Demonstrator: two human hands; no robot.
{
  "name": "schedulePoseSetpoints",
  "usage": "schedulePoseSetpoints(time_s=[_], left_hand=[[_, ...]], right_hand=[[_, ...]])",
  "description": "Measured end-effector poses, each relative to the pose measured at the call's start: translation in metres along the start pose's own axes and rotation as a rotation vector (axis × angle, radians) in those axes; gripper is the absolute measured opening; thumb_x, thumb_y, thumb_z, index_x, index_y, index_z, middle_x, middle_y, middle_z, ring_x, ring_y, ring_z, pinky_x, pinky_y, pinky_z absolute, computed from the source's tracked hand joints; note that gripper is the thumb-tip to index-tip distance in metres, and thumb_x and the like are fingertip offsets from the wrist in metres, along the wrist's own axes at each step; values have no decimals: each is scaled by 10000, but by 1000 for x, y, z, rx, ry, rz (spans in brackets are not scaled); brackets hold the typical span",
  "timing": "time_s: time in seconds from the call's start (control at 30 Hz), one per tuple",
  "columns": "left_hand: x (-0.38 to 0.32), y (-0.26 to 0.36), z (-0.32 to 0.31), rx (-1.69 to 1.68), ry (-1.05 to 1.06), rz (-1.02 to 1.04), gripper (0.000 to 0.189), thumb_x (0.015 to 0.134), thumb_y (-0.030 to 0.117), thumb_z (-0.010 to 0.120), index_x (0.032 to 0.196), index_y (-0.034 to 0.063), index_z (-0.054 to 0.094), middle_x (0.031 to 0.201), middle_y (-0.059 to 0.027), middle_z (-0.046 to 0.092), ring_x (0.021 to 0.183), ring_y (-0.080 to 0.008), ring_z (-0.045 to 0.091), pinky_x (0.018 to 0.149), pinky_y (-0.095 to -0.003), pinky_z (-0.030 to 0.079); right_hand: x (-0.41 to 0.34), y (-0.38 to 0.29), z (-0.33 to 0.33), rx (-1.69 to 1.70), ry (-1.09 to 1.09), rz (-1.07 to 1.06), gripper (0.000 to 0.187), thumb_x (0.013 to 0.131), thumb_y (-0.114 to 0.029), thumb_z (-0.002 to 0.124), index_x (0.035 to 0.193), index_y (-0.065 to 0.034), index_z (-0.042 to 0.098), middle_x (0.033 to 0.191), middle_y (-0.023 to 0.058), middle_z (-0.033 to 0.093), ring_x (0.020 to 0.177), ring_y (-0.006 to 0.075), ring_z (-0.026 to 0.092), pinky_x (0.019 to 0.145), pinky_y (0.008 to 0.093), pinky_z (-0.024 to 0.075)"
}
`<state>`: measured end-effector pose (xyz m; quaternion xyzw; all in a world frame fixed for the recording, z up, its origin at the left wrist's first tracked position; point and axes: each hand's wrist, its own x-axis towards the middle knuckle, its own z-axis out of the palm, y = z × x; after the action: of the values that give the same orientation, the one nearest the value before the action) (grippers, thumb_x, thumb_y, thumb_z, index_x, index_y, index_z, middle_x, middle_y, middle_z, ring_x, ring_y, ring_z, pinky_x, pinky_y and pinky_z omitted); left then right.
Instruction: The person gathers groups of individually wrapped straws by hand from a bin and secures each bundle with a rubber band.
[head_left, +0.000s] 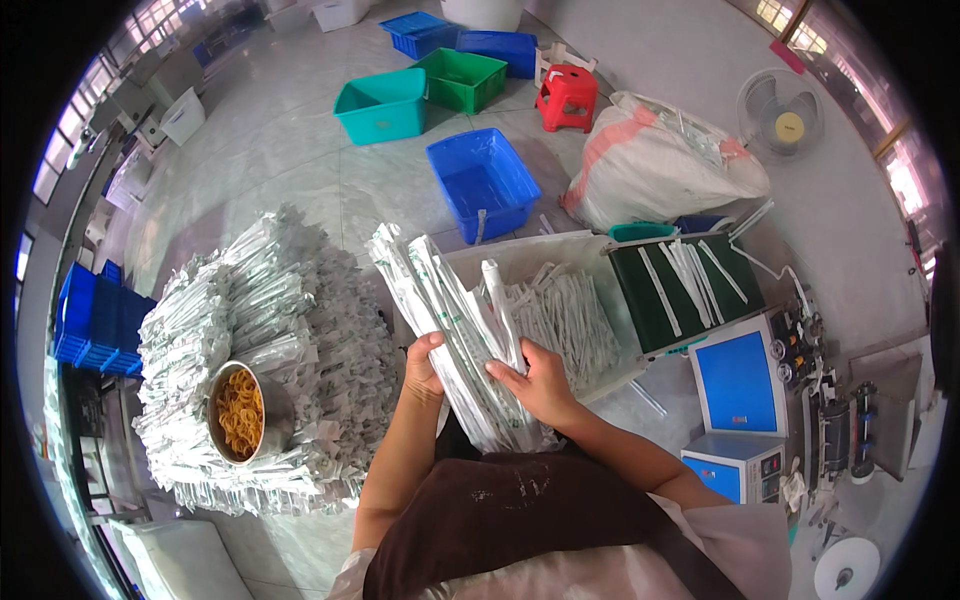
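Note:
Before my body I hold a thick bundle of long, slim wrapped packets (450, 322), white with green print. My left hand (425, 366) grips its left side, thumb up along the edge. On the other side my right hand (541, 381) grips the bundle, its thumb lying across the front packets. One packet near my right hand leans apart from the others at the top. Behind the bundle stands a whitish plastic bin (634, 364) with many loose slim packets (566, 322) in it. The bundle hides part of the bin.
To my left rises a large stack of packet bundles (270, 292), bearing a metal pot (279, 420) of yellow rubber bands (238, 412). A green conveyor belt (744, 262) with several packets meets the bin's right end. Beyond are a blue tub (484, 180), woven sack (637, 165) and red stool (566, 97).

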<state>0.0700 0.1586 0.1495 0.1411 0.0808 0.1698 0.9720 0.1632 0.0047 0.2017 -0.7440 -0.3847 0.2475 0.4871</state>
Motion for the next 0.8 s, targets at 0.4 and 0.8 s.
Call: schedulePoseSetpoints(time_s=[0.4, 0.8], left_hand=[[24, 19, 38, 94, 193, -6, 442, 636, 151, 602, 1028, 22, 443, 850, -89, 508, 758, -186, 543, 734, -358, 484], [24, -24, 69, 119, -133, -356, 572, 556, 260, 635, 1046, -5, 505, 899, -137, 583, 802, -263, 580, 836, -426, 425]], right_hand=[[43, 96, -56, 282, 278, 207, 217, 859, -134, 514, 1017, 8, 466, 752, 76, 584, 612, 149, 595, 550, 279, 466], [184, -43, -61, 251, -249, -316, 447, 867, -292, 504, 1223, -36, 418, 1240, 88, 435, 1152, 168, 378, 939, 277, 318]])
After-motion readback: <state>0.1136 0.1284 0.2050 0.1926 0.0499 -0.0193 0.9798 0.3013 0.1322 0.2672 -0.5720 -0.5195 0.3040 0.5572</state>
